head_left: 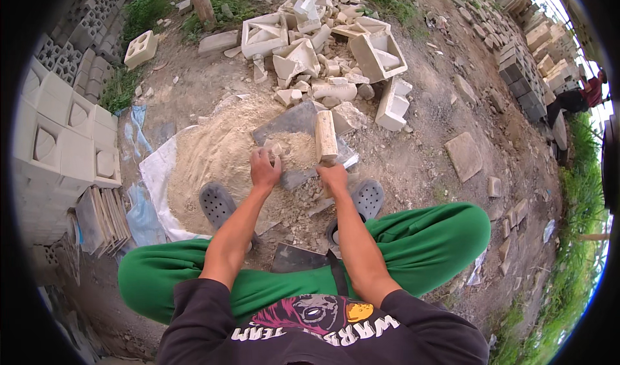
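My right hand (333, 178) is closed around the lower end of a wooden mallet (326, 132), a thick pale block of wood standing out beyond my fist; its handle is mostly hidden by my fingers. To its left, my left hand (265, 169) is curled over a small pale broken chunk (279, 148). Both hands are above a dark flat slab (302, 116) strewn with crushed crumbs and sandy powder. Beside the slab, on the left, a broad heap of pale powder (210, 145) lies on a white sheet (158, 173).
Beyond the slab rises a pile of broken cream blocks (323, 61). Stacked decorative blocks (64, 129) and leaning thin boards (103, 220) line the left side. A wooden post (199, 0) stands at the back. Far right, another person (584, 97) is near grey block stacks (520, 81).
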Available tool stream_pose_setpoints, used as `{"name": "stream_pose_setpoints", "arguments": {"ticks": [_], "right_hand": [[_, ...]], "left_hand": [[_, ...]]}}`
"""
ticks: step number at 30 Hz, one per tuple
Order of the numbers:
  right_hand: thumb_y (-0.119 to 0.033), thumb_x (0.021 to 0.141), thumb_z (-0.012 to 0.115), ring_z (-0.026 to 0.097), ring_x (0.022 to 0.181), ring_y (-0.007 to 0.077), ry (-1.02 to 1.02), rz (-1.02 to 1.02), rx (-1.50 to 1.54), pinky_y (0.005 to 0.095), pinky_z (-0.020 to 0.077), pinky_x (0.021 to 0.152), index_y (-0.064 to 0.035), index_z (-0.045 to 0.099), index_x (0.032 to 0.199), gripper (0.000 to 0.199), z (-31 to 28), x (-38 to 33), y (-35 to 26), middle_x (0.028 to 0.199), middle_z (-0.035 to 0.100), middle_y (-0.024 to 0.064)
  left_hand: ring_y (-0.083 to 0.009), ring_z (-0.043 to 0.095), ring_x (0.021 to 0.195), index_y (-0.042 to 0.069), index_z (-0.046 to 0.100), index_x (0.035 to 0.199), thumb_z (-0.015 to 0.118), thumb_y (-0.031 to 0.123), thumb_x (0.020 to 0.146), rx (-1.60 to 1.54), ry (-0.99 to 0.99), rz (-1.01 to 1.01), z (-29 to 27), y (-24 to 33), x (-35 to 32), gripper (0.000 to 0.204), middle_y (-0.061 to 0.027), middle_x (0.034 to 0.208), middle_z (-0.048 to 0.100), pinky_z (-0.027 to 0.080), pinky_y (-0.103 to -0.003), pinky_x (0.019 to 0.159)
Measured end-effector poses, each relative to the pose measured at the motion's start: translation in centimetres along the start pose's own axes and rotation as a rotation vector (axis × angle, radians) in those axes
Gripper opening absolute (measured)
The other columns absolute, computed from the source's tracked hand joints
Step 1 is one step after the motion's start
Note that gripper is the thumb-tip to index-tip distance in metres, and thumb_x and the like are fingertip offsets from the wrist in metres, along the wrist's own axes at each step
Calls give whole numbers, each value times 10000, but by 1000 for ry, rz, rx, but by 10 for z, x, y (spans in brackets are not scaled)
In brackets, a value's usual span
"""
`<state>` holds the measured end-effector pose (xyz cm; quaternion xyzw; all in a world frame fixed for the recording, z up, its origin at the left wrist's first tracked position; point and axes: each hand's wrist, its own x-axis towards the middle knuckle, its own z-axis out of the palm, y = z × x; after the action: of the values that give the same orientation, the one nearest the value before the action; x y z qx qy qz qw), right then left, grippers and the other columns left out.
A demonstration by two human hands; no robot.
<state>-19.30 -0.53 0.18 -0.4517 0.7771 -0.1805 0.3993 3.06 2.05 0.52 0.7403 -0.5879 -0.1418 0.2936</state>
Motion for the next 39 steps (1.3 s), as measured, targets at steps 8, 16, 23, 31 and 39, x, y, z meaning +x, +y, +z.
{"name": "stream_pose_setpoints", "arguments": {"ticks": [8,16,23,31,39], "right_hand": [[-322,707,755,748,747,334,-46,-5,48,410,582,721,93,716,962,489,-4,-12,-5,840,741,231],[-301,710,752,747,706,310,-114,63,134,397,590,698,93,716,931,454,-13,-24,-21,769,726,223],[-296,712,748,734,664,288,121,-101,-1,391,581,670,64,717,949,432,3,-16,-5,750,730,176],[-319,707,758,719,877,412,-87,-211,162,456,547,765,59,709,957,457,-24,-30,-75,868,719,268],[-283,709,763,730,656,291,-51,-361,-16,398,567,654,66,727,864,383,8,-36,-53,704,715,175]], "left_hand": [[-398,502,1172,32,578,1187,725,210,847,109,72,72,6,-9,47,411,-210,1241,521,424,-476,1014],[-396,522,1162,75,618,1195,745,233,836,116,-166,8,4,7,54,412,-214,1238,526,461,-472,984],[-394,520,1171,84,626,1237,732,209,818,59,-142,69,11,21,38,450,-216,1233,533,459,-475,992],[-374,518,1158,91,651,1173,747,246,825,122,2,-7,3,15,4,393,-189,1238,538,462,-478,964],[-375,527,1158,113,659,1121,751,230,827,82,-108,-98,-4,27,10,330,-175,1212,544,467,-484,954]]}}
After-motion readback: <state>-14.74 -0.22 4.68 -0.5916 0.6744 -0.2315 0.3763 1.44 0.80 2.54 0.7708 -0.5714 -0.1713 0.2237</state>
